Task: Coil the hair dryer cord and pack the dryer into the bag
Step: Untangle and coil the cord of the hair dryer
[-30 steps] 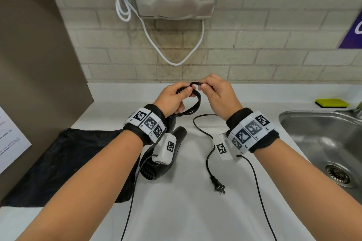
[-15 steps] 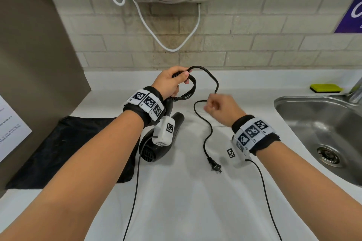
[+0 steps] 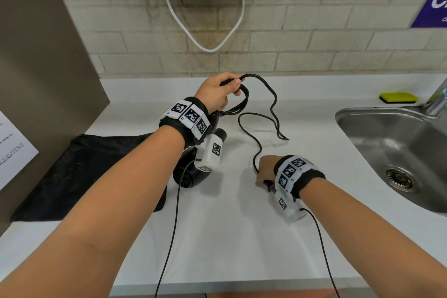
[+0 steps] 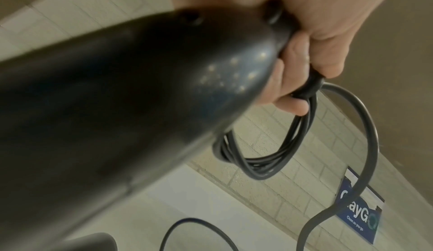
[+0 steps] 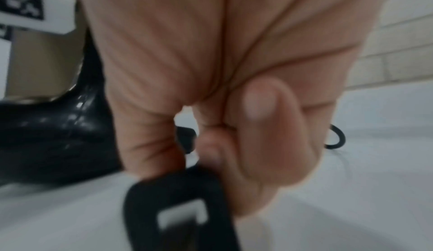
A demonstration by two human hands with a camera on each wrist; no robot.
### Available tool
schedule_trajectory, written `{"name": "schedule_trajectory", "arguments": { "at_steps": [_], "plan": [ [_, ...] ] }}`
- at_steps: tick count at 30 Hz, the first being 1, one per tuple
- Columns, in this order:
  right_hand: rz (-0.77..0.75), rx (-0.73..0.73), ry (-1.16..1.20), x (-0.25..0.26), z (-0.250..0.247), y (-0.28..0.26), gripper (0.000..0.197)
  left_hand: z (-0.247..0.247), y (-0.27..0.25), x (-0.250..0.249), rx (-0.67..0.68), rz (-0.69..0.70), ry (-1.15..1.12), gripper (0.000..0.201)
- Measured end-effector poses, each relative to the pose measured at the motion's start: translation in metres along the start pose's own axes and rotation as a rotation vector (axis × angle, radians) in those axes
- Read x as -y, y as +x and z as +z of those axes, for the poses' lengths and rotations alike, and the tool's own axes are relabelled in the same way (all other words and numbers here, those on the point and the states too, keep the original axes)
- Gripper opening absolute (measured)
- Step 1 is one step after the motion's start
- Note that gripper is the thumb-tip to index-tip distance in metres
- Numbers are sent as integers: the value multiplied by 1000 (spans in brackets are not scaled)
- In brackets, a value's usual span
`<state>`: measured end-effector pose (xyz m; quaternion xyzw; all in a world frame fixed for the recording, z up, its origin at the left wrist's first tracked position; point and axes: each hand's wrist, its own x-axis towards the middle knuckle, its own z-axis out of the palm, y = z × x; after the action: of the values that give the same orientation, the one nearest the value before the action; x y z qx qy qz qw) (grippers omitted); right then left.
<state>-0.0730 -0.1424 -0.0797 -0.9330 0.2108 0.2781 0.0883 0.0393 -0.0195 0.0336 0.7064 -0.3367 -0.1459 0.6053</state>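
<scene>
The left hand [image 3: 215, 93] is raised above the worktop [image 3: 242, 237], fingers curled round a small bundle of coiled black cord [image 3: 244, 101], gripping it together with the end of the hair dryer's handle. The hair dryer [image 3: 191, 174] hangs below that wrist, its body low over the worktop and partly hidden by the wrist camera. From the coil, loose cord loops out and down across the worktop to the right hand [image 3: 264, 169], which is low on the surface with fingers closed on the plug [image 5: 178, 208]. The black bag [image 3: 79, 172] lies flat left of the dryer. A steel sink [image 3: 396, 152] sits at right, with a yellow sponge [image 3: 399, 97] behind it.
</scene>
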Motion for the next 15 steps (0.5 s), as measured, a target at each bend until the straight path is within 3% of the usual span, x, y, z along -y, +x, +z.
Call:
{"name": "schedule_trajectory", "arguments": {
  "at_steps": [3, 6, 8, 11, 15],
  "plan": [
    [-102, -99, 528, -7, -14, -8, 17, -1, 1, 0, -3, -2, 1, 15],
    [-362, -209, 1273, -1, -31, -21, 15, -3, 2, 0, 1, 3, -19, 16],
    [-539, -349, 1542, 8, -43, -26, 21, -3, 1, 0, 14, -1, -53, 16],
    [-644, -598, 1668, 22, -61, -28, 23, -2, 0, -1, 49, -16, -100, 20],
    [-531, -968, 1412, 36, -74, -14, 24, -12, 2, -5, 70, -42, -67, 25]
  ]
}}
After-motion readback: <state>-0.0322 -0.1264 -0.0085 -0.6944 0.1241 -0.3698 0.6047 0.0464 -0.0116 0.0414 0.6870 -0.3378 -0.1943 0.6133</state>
